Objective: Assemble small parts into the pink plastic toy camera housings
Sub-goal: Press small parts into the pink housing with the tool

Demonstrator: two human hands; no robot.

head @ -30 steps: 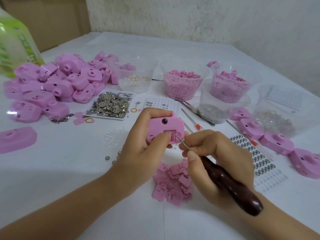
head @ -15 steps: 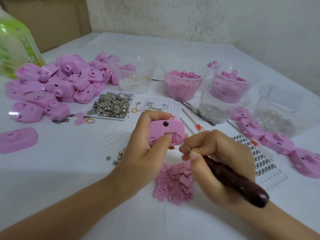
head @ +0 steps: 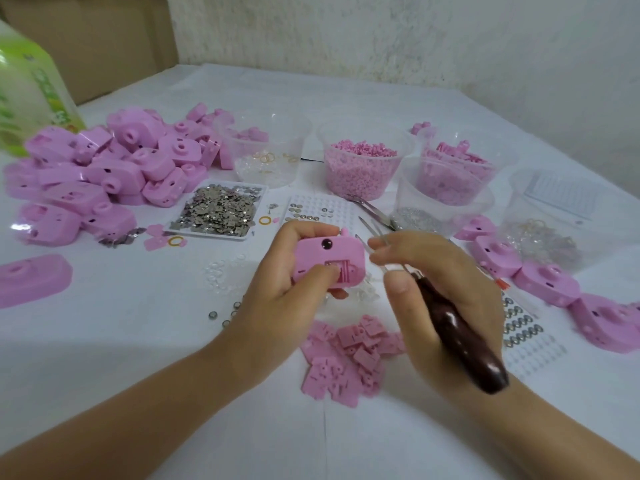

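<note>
While my left hand grips the pink housing, thumb steadying its insert, my right hand grips the wooden-handled pick just beside it.

A rough, whitish plastered wall fills the top centre and upper right of the frame, mottled with grey patches. A brown cardboard box stands in the upper left corner beside it. A white-covered table spreads across the rest, under soft, even light with faint shadows.
</note>
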